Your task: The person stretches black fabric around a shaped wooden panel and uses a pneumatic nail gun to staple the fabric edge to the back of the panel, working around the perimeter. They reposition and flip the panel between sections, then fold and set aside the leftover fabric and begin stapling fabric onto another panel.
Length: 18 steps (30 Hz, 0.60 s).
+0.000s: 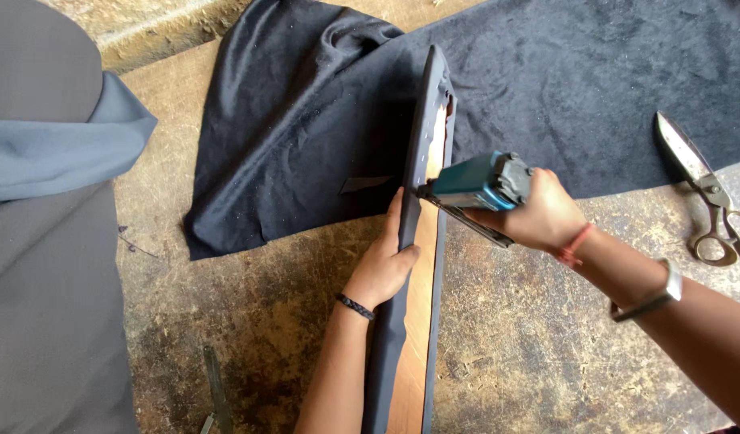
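My left hand (384,265) pinched the dark fabric taut over the narrow wooden panel (416,321) standing on edge mid-bench, while my right hand (539,215) gripped the teal staple gun (474,186) (nose best kept square to the wood), soft velvety cloth (322,112) rumpled beyond.

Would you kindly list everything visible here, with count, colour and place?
Wooden panel: one, tan, edged in dark fabric, standing on edge at centre.
Staple gun: one, teal and grey, nose against the panel's edge.
Velvet cloth: one, dark navy, spread across the top.
Scissors: one pair, metal, right edge.
Fabric roll: one, grey, left side.
Worktable: one, worn brown, beneath it all.
Left hand: grips the panel's fabric edge.
Right hand: holds the staple gun.
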Each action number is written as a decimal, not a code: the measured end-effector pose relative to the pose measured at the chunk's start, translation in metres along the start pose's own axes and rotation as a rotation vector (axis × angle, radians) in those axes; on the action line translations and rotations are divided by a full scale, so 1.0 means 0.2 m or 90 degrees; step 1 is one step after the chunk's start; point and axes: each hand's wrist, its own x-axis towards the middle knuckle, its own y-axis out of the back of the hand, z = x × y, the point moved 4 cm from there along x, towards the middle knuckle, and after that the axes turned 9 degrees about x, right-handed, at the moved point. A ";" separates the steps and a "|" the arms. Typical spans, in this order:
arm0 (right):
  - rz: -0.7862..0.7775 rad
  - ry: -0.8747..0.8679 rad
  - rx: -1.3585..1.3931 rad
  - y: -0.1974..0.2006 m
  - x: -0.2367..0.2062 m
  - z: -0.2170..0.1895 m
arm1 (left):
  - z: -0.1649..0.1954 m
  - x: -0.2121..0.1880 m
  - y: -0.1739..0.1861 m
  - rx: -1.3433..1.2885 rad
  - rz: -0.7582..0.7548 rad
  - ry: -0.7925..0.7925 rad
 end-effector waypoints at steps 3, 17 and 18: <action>-0.031 -0.098 -0.038 -0.01 0.02 -0.01 | -0.01 0.00 0.00 0.039 -0.045 0.106; -0.124 -0.008 -0.089 -0.13 -0.29 0.08 | -0.01 -0.13 -0.03 -0.066 -0.041 -0.150; -0.186 -0.064 -0.108 -0.15 -0.32 0.12 | -0.03 -0.21 -0.02 -0.139 -0.034 -0.265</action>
